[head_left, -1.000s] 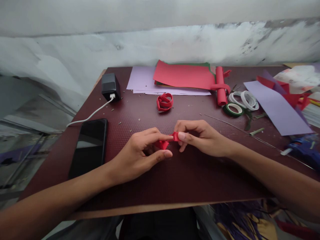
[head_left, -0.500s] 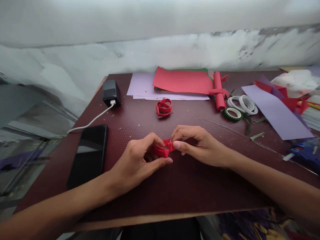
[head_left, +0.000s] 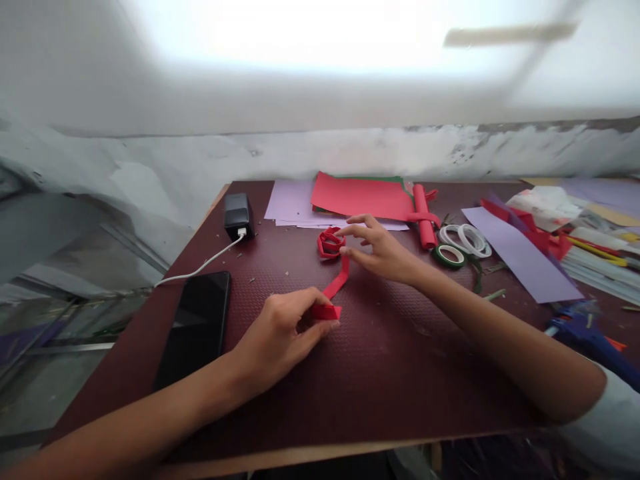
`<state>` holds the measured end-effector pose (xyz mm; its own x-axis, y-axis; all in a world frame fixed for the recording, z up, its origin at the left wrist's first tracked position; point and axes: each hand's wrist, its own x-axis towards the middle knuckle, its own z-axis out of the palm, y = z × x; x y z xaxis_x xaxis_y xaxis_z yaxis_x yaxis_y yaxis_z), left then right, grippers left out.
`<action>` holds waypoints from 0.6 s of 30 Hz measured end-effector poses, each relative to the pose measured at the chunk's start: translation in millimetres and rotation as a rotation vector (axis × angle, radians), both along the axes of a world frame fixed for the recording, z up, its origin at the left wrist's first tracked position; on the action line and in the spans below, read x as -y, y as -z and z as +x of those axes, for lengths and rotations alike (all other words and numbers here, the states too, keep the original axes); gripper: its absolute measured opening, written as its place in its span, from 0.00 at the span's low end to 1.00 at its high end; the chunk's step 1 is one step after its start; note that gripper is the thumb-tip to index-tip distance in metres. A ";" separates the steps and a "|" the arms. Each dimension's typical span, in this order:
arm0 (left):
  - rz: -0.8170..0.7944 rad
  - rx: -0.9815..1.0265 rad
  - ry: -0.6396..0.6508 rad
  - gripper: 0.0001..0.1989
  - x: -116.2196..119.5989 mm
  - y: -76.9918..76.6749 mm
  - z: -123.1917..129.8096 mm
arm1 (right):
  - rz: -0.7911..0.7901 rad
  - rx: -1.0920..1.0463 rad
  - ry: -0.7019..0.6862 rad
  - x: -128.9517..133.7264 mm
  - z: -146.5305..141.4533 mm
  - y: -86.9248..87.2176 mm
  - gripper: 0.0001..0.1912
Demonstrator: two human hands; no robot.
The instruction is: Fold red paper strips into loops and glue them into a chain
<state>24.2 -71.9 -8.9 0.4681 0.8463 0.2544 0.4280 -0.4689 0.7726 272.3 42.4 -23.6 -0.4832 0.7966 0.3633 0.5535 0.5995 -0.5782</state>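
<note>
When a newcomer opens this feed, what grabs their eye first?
Probably the red strip mid-table, pinched in the left hand, its tail leading towards the right hand beside the red coil. Next, the red sheet near the wall, then the phone at left.

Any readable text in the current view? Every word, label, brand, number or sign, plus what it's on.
None legible.
White plastic bag: faint reddish marks, too blurred to read.
Blue glue gun: no readable marking.
Phone and black box: no lettering I can make out.
Red paper strip in left hand: none visible.
</note>
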 end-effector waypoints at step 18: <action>0.074 0.184 -0.086 0.04 -7.2 5.3 -5.7 | 0.075 -0.221 0.189 -18.8 17.5 -10.2 0.09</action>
